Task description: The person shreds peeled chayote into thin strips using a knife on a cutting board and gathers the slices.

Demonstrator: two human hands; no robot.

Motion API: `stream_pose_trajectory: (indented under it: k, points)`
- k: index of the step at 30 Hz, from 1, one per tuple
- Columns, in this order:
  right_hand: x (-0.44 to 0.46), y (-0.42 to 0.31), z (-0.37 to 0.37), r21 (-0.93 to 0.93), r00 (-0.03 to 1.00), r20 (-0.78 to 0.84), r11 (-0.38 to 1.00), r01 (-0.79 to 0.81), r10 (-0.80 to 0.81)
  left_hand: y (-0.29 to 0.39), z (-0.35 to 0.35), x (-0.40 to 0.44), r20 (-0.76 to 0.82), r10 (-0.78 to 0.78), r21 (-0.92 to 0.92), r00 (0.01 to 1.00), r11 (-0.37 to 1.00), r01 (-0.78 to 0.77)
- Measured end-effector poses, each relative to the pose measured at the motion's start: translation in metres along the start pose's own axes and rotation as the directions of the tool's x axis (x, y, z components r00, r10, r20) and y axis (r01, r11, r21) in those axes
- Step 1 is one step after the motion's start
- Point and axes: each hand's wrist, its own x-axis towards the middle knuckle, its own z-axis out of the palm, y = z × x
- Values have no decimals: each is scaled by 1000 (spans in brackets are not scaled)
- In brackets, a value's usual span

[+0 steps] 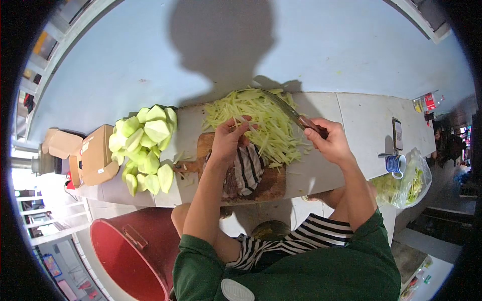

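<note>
My right hand (329,140) is closed round the handle of a large knife (283,106), whose blade points up and left over a heap of pale green shreds (273,135). At the heap's left side, my left hand (233,135) has its fingers pinched on a thin pale strip (247,122). Below that hand a striped cloth (248,170) lies on a wooden cutting board (273,184). Peeled green pieces (150,133) are piled to the left of the board.
Cardboard boxes (95,155) stand at the left. On the right are a phone (397,133), a blue-and-white mug (395,164), a clear bag of shreds (412,183) and a bottle (428,103). A red bin (135,251) stands below the counter's front edge.
</note>
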Motion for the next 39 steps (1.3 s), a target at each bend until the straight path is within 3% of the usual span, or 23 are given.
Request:
stream_pose_trajectory:
  k: [3, 6, 8, 9, 11, 12, 14, 15, 17, 20, 24, 26, 27, 30, 32, 36, 38, 39]
  points:
    - [1, -3, -1, -18, 1000, -1, 1000, -15, 15, 0, -3, 1, -6, 48, -4, 999, 999, -48]
    - [1, -7, 0, -25, 999, 8, 999, -40, 40, 2, -6, 2, 21, 40, 135, 999, 990, -42]
    - [2, -3, 0, -37, 1000, 4, 999, -23, 23, 4, -3, 3, -108, 67, 401, 992, 916, -18]
    - [2, -1, 1, -48, 1000, 2, 999, -6, 6, 6, -2, 5, -108, 66, 401, 992, 916, -17]
    - [2, -3, 0, -38, 1000, 6, 999, -13, 13, 10, 1, 7, -86, 293, 687, 952, 710, -156]
    - [1, -4, 0, -30, 1000, 10, 999, -20, 20, 10, -2, 7, -86, 294, 688, 952, 709, -157]
    - [0, -5, 0, -4, 1000, -10, 1000, -28, 28, 10, -11, 8, 80, 599, 914, 797, 275, -299]
    - [-1, -5, 1, 20, 999, -28, 999, -36, 36, 9, -13, 8, 83, 598, 915, 797, 271, -299]
    - [-2, -5, 0, 31, 999, -33, 999, -25, 26, 8, -18, 9, -64, 503, 829, 862, 507, -235]
    - [-2, -6, -2, 39, 999, -37, 999, -13, 14, 14, -19, 10, 37, 598, 820, 801, 440, -366]
    - [-3, -8, -3, 14, 999, -38, 1000, -13, 14, 13, -19, 11, 75, 659, 812, 748, 395, -429]
    - [-3, -8, -3, 12, 999, -38, 1000, -12, 12, 20, -7, 5, -43, 573, 751, 818, 558, -352]
    - [-3, -8, -3, 10, 999, -37, 1000, -11, 11, 23, -4, 3, -43, 573, 751, 818, 558, -352]
    - [-2, -8, -2, -18, 1000, -24, 1000, -4, 3, 25, -2, 1, -10, 556, 774, 831, 531, -345]
    - [-2, -7, -1, -20, 1000, -26, 1000, 7, -8, 19, -8, 6, -11, 614, 813, 789, 465, -350]
    - [-2, -9, -2, -26, 1000, -13, 1000, -14, 14, 0, -27, 17, -22, 593, 808, 805, 484, -335]
    - [-2, -6, -3, -10, 1000, -8, 1000, -6, 6, -5, -28, 15, 165, 602, 940, 781, 143, -309]
    - [-2, -5, -2, 7, 1000, -7, 1000, 1, -1, -3, -21, 9, 163, 604, 941, 780, 143, -307]
